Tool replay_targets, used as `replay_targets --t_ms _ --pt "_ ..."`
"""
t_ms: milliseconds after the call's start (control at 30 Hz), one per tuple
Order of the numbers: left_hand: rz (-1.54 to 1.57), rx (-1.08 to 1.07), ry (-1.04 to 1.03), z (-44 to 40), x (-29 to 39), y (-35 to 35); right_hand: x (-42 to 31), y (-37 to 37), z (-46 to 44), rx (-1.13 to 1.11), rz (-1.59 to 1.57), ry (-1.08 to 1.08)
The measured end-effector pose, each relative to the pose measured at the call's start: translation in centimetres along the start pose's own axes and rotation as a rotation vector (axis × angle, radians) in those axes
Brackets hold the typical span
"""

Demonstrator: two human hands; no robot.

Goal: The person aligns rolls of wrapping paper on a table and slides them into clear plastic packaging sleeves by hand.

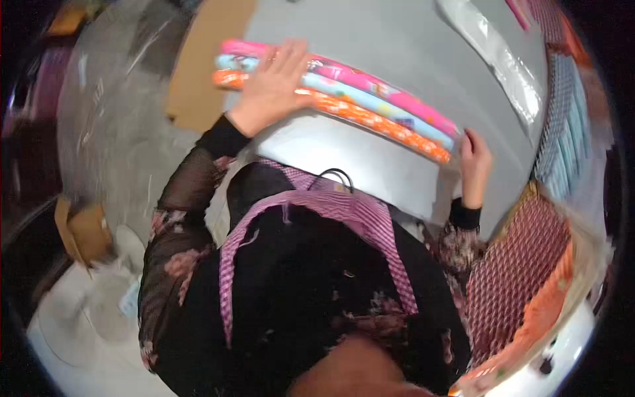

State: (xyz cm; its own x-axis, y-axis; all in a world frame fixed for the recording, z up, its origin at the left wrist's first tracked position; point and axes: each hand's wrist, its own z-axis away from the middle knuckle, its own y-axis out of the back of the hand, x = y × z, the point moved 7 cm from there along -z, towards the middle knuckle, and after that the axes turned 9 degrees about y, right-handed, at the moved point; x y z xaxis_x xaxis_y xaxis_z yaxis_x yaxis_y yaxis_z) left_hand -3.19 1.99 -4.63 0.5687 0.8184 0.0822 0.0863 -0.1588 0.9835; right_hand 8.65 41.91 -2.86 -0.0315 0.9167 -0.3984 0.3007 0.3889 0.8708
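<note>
Head camera view: a left hand (278, 83), spread open with fingers extended, lies flat across three patterned rolls (377, 106) — pink, light blue and orange, side by side on a gray table (390, 33). The right hand (475, 165), fingers curled, is at the rolls' other end; whether it grips them cannot be told. Brown cardboard (198, 79) lies near the left hand.

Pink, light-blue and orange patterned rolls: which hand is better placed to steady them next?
The left hand, probably: it lies across all three rolls, while the right hand is only by their ends.
</note>
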Motion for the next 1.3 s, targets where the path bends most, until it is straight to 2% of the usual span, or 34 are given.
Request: replay_targets --t_ms 100,167,200,267,300,367,533,867,933,967,1067,1133,1233,1300 --pt "0.011 0.005 -0.051 0.2 0.9 0.3 0.4 1.0 0.1 -0.01 -0.011 -0.055" --pt "-0.039 0.008 -0.037 -0.2 0.4 0.1 -0.2 0.6 -0.5 -0.104 0.02 0.137" --pt "-0.028 0.012 -0.055 -0.2 0.5 0.2 0.2 0.9 -0.2 -0.098 0.035 0.122" --pt "-0.044 0.006 -0.056 -0.2 0.4 0.4 1.3 -0.3 0.6 -0.266 0.124 0.069" --pt "-0.044 0.006 -0.058 -0.3 0.4 0.6 1.3 -0.4 0.9 -0.265 0.124 0.067" --pt "-0.042 0.022 -0.068 -0.3 0.6 1.0 0.9 -0.7 1.3 -0.237 0.201 0.088" --pt "-0.054 0.012 -0.043 -0.1 0.5 1.0 3.4 -1.0 1.8 -0.029 0.038 0.107" --pt "-0.081 0.001 -0.03 -0.2 0.1 0.9 4.8 -0.1 1.9 -0.071 -0.118 -0.129" --pt "-0.1 -0.025 -0.021 -0.2 0.3 1.0 3.8 1.9 1.0 0.115 -0.19 -0.12" --pt "-0.115 -0.046 -0.005 -0.3 0.3 0.9 3.0 2.5 0.5 0.114 -0.194 -0.122" --pt "-0.135 -0.074 0.007 -0.5 0.5 1.4 0.9 3.1 0.1 0.084 -0.109 -0.119" --pt "-0.154 -0.078 0.018 -0.8 1.0 1.9 0.8 1.5 0.3 -0.045 -0.162 -0.171" --pt "-0.064 -0.107 0.034 -1.8 2.7 1.8 1.5 0.1 0.1 -0.136 -0.267 -0.272" --pt "0.058 -0.117 -0.051 -2.6 5.5 1.6 1.1 -0.5 -0.4 -0.161 -0.319 -0.264"
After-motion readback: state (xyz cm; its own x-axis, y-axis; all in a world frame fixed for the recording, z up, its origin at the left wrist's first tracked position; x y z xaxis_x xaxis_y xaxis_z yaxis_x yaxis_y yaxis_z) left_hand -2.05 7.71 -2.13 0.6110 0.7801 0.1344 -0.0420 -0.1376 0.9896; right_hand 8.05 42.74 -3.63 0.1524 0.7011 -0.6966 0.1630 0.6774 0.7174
